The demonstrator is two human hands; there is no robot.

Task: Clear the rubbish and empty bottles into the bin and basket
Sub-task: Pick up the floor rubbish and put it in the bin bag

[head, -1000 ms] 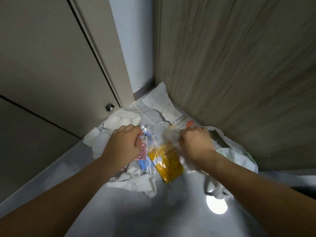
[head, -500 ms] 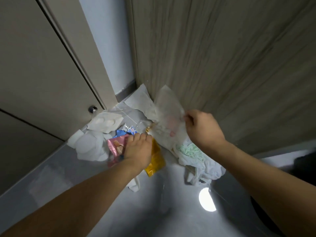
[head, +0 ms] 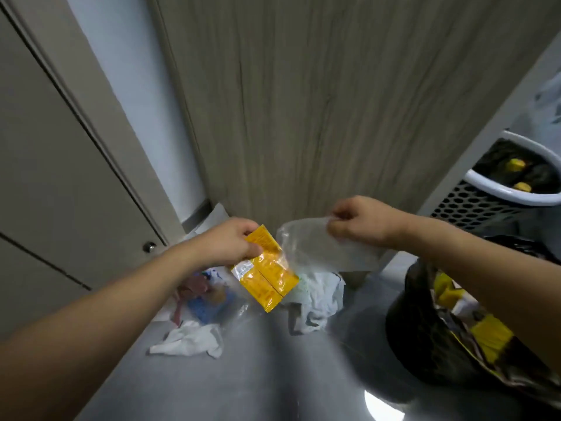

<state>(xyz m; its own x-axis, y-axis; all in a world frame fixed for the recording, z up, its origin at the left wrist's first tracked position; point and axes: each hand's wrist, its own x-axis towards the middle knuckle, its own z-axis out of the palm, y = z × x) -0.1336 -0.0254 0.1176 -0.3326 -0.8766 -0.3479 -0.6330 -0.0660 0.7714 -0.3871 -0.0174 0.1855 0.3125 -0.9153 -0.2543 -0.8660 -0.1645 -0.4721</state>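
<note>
- Grey glossy floor (head: pixel 243 384) meets a wood-grain panel (head: pixel 318 101) and a beige door (head: pixel 60 162) in a corner, and the rubbish lies in this corner, at about 12 o'clock from the person.
- Judging from the scene, the task is in the middle: some rubbish is already in the containers, two pieces are in the hands, and several pieces are left on the floor.
- The yellow wrapper (head: pixel 267 275) is a flat, shiny foil packet with small print and a white label; it hangs tilted in the air above the pile.
- The left hand (head: pixel 230 244) pinches this wrapper at its top corner, with thumb and fingers curled on it.
- The clear plastic bag (head: pixel 315 250) is thin, see-through and crumpled; it hangs just beside the yellow wrapper, at its 3 o'clock.
- The right hand (head: pixel 361 223) grasps the upper edge of the bag with curled fingers.
- Under the hands, on the floor, I see a white plastic bag (head: pixel 318 296), a crumpled white tissue (head: pixel 191 341) and a blurred heap of pink and blue packets (head: pixel 206 296); these are not yet cleared.
- At 3 o'clock from the pile stands the bin (head: pixel 425 329) with a black liner, and yellow packets are already inside it.
- Behind it, at about 2 o'clock, is the white basket (head: pixel 491 196) with a perforated wall; yellow caps show inside, probably of bottles.
- No loose bottle is visible on the floor, so I think mostly light wrappers and tissues remain.
</note>
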